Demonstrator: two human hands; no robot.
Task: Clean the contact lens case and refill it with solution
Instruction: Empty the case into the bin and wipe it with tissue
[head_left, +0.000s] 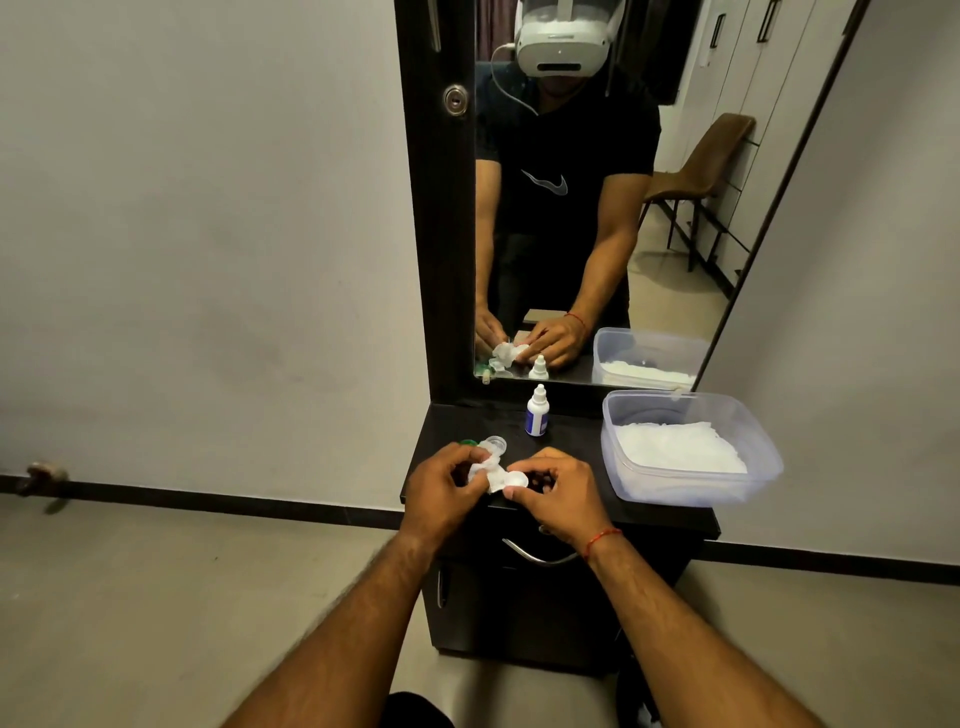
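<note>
- A small clear plastic contact lens case (493, 445) is being held above the front left part of the black dresser top (571, 436), just off the surface as far as can be told.
- The case is being gripped by the left hand (441, 486), fingers curled round its near end. One transparent round well is sticking out past the fingertips, open side up.
- A green round cap (468, 442) is showing just beside that well, mostly hidden behind the left hand. Whether it is screwed on cannot be told.
- A crumpled white tissue (488, 474) is being pressed between both hands, against the case.
- The right hand (558, 493) is being kept closed, thumb and fingers pinching the right end of the tissue, where a round white patch (517, 480) is showing. Whether it is a cap or tissue cannot be told.
- A red thread band (602, 538) is being worn on the right wrist.
- A small white dropper bottle with a blue label (536, 411) is standing upright behind the hands, near the mirror (675, 208), capped and untouched.
- A clear rectangular plastic tub (691, 492) is sitting on the right of the top, well apart from the hands, lid off, with white tissue sheets (675, 447) inside.
- A curved metal drawer handle (540, 557) is showing below the right hand.
</note>
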